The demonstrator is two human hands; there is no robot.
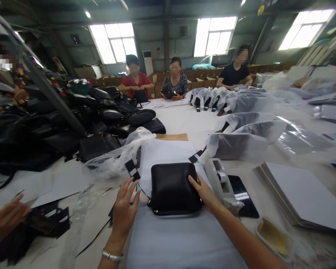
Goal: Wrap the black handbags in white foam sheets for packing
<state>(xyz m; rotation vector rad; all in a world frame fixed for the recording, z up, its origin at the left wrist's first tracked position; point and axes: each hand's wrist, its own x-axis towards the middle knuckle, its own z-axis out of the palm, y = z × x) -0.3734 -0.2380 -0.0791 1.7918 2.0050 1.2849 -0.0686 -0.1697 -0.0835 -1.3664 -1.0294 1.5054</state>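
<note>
A small black bag (175, 188) with rounded corners lies on a stack of white sheets (168, 239) before me. My right hand (205, 192) grips its right edge, thumb on top and the other fingers out of sight behind the edge. My left hand (126, 205), with a silver bracelet at the wrist, is raised left of the bag with its fingers apart. Just past those fingertips is a black hang tag (132, 170) with a white label, tied by a cord to the bag's left side. Whether the fingertips touch the tag is unclear.
Black bags (100, 116) are heaped at the left. Bags in clear plastic (235, 145) line the right, near a tape dispenser (220, 183), a phone (243, 196) and stacked boards (305, 194). A co-worker's hand (8, 222) is at left; several people sit across the table.
</note>
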